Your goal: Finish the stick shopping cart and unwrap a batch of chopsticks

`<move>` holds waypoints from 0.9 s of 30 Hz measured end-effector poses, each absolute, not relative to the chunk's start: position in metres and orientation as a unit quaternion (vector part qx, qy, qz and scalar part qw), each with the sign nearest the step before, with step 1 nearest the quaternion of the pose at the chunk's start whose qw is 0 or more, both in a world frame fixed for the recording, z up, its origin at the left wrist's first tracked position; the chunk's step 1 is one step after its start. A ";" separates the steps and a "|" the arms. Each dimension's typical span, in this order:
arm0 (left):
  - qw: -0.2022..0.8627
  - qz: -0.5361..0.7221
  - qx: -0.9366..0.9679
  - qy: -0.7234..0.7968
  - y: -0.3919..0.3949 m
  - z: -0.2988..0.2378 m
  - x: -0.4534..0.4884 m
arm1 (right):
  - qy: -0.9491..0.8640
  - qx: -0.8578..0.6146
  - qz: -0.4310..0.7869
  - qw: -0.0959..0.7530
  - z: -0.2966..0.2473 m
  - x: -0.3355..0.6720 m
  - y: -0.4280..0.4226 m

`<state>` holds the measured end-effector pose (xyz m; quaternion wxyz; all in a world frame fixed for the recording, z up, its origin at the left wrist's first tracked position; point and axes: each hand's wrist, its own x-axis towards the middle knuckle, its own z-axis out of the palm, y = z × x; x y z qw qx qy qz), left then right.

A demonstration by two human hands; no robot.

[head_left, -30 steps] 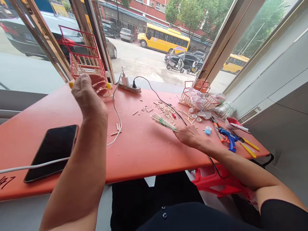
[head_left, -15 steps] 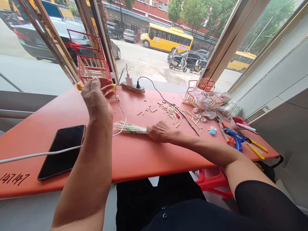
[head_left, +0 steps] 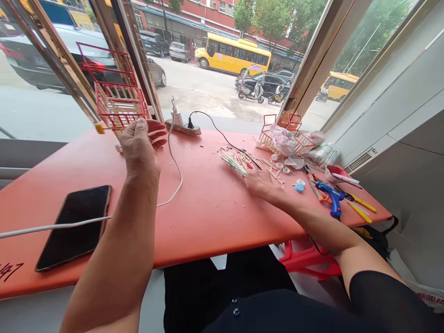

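My right hand (head_left: 260, 182) is closed around one end of a bundle of thin pale sticks (head_left: 233, 162) in a clear wrapper with green print. The bundle lies over scattered cut stick pieces (head_left: 272, 173) on the orange-red tabletop (head_left: 201, 217). Raised at the left, my left hand (head_left: 140, 143) has its thumb up and its fingers loosely curved and apart, with nothing visible in them. Just behind it stands a small red model cart (head_left: 120, 97) made of sticks; whether the fingers touch it, I cannot tell.
A second stick cart (head_left: 301, 143) carries a crumpled plastic bag (head_left: 282, 138). Right of it are a blue glue gun (head_left: 333, 199), pliers (head_left: 312, 182) and a red bowl (head_left: 335, 173). A phone (head_left: 74, 226) lies left under a white cable (head_left: 178, 173); a power strip (head_left: 187, 128) sits by the window.
My right hand has carried the stick bundle rightward from mid-table to the scattered pieces. My left hand has shifted slightly right relative to the red cart. The view has turned a little right.
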<state>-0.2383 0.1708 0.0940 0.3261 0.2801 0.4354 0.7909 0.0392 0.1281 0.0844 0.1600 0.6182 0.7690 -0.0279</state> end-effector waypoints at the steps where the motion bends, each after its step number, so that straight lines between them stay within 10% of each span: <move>1: 0.325 0.790 0.280 0.439 0.171 0.094 -0.238 | 0.765 0.626 -0.013 0.153 0.086 0.049 0.119; 10: 0.330 0.776 0.296 0.448 0.170 0.088 -0.230 | 0.936 0.288 -0.003 0.203 0.072 0.149 0.038; 27: 0.350 0.741 0.355 0.450 0.172 0.072 -0.212 | 0.843 0.498 0.076 0.191 0.083 0.128 0.176</move>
